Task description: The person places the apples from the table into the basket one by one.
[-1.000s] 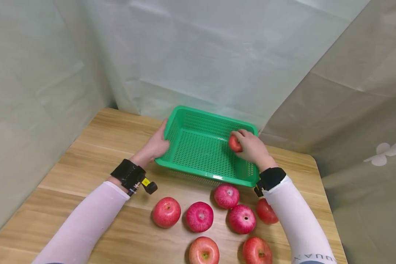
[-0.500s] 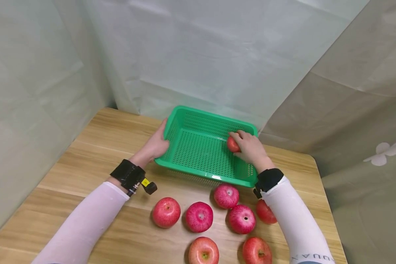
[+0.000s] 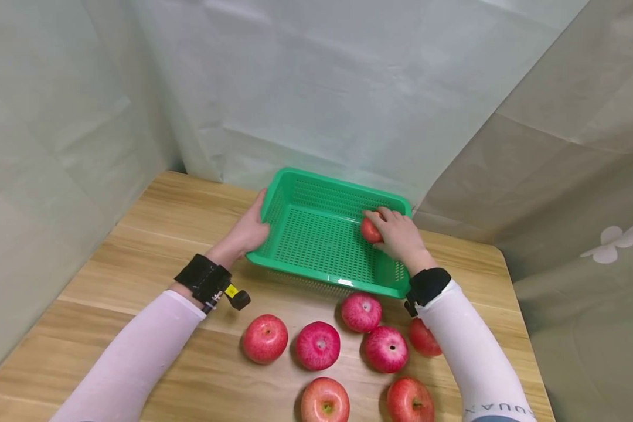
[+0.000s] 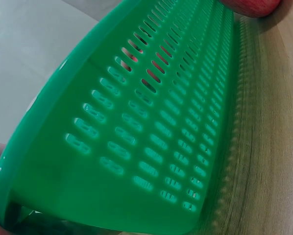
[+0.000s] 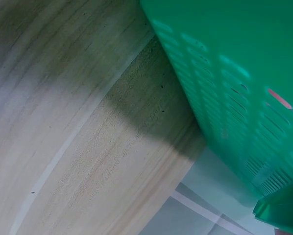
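Observation:
A green plastic basket (image 3: 316, 240) with slotted walls stands at the back of the table. Its left rim is in the grip of my left hand (image 3: 250, 230), of which only slivers show at the edge of the left wrist view. Inside the basket's right end, my right hand (image 3: 402, 239) has its fingers around a red apple (image 3: 370, 231); the palm side is hidden. The right wrist view holds mostly the basket's outer wall (image 5: 230, 83), with a bit of red showing through a slot.
Several apples lie on the wooden table (image 3: 200, 375) in front of the basket, the closest being a dark pink apple (image 3: 361, 312) by its front wall. My right forearm partly covers another red apple (image 3: 424, 338). A pale curtain (image 3: 316, 94) hangs right behind the basket.
My right hand, with the apple, has shifted slightly left and settled inside the basket. My left hand, the basket and the apples on the table keep their places.

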A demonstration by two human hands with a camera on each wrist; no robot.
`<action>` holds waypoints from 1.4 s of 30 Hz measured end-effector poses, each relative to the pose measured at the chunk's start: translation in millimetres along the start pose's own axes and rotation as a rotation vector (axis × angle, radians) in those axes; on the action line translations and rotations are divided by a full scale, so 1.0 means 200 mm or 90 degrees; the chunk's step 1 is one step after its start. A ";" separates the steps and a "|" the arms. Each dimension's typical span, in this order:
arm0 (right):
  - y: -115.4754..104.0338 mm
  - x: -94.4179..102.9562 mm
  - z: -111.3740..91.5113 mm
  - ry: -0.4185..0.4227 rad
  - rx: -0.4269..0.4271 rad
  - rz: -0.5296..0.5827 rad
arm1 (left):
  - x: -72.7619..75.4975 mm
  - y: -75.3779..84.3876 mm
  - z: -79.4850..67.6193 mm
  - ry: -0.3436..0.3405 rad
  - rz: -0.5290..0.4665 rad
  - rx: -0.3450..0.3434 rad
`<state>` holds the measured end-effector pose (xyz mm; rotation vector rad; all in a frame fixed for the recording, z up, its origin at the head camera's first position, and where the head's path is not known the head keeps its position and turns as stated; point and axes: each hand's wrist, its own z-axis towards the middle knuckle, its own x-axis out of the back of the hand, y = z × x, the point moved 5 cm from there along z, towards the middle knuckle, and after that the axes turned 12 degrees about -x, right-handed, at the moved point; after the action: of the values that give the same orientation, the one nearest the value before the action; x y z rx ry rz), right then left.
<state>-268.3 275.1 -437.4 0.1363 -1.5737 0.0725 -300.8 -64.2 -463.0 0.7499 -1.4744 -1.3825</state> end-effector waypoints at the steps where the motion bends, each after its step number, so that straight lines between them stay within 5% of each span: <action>1: 0.00 0.00 0.00 0.002 0.000 -0.001 | 0.00 0.00 0.00 0.000 0.000 0.000; 16: -0.01 0.00 -0.01 -0.005 -0.002 -0.027 | -0.01 0.02 -0.01 -0.005 -0.022 -0.019; 42: -0.01 0.00 0.04 0.020 0.023 0.030 | 0.03 0.01 0.01 0.008 0.000 -0.008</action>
<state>-276.5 272.6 -437.3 0.1253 -1.5442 0.1400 -303.8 -67.8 -459.9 0.7504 -1.4544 -1.3831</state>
